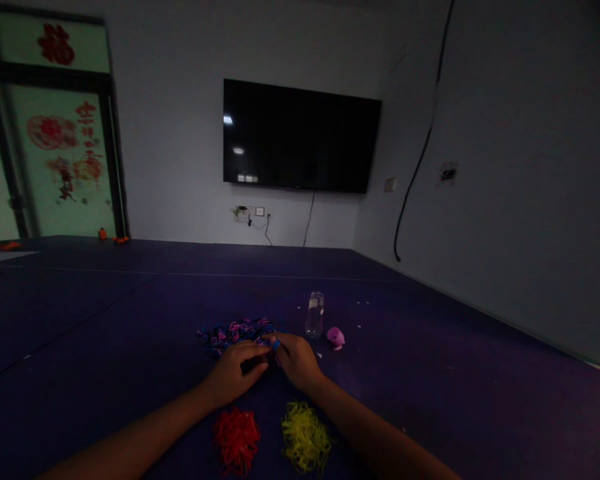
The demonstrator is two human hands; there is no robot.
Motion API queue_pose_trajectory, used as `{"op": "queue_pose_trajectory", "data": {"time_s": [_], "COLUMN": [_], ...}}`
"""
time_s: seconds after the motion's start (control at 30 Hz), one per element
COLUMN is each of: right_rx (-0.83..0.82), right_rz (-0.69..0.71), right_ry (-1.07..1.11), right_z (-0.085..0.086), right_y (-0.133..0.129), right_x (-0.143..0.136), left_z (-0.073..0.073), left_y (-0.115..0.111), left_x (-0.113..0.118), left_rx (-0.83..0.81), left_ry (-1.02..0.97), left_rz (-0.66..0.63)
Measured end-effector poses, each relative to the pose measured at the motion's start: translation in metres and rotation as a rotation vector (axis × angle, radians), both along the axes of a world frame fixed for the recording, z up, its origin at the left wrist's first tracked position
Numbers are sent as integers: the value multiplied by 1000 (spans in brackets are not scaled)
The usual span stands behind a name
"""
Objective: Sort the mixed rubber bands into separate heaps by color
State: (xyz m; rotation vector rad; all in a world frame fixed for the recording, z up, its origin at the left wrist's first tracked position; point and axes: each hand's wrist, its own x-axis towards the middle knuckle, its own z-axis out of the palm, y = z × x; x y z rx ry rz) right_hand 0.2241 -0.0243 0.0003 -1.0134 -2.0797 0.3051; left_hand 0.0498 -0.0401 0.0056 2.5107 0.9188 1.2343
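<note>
A loose pile of blue, pink and dark rubber bands (237, 330) lies on the purple floor just beyond my hands. My right hand (299, 360) is closed at the pile's near right edge, with a small blue rubber band (275, 344) at its fingertips. Close beside it, my left hand (233, 373) curves inward, thumb and fingers apart, and nothing shows between them. Its fingertips almost meet those of the right hand. Between my forearms are a heap of red rubber bands (237, 440) and a heap of yellow ones (306, 437).
A clear plastic bottle (315, 317) stands upright beyond my right hand, with a pink cup-like piece (336, 337) to its right. Small white scraps dot the purple floor (430, 373). A television (300, 137) hangs on the far wall, and a black cable (420, 160) runs down the right wall.
</note>
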Motion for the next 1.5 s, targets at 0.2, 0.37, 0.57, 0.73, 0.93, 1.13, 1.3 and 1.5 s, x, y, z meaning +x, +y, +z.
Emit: {"op": "queue_pose_trajectory", "data": {"time_s": [0.2, 0.37, 0.57, 0.73, 0.93, 1.13, 1.3, 1.5], "right_rx": [21, 3, -64, -81, -88, -85, -64, -51], "right_rz": [-16, -179, -440, -537, -557, -575, -490, -334], "right_ry": [14, 51, 77, 67, -11, -93, -91, -36], "right_z": [1, -1, -4, -7, -6, -9, -10, -11], "right_y": [-2, 4, 11, 13, 13, 15, 17, 20], "right_x": [-1, 1, 4, 5, 4, 5, 5, 4], "left_z": [1, -2, -7, -10, -13, -15, -15, -15], "left_y": [-1, 3, 12, 11, 13, 15, 17, 22], "left_x": [0, 0, -1, -2, -2, -1, -1, -4], "left_rx": [-35, 27, 31, 2, -44, 0, 21, 31], "left_ry": [58, 35, 135, 339, 396, 312, 218, 100], "left_rz": [-23, 79, 186, 151, 175, 227, 256, 297]}}
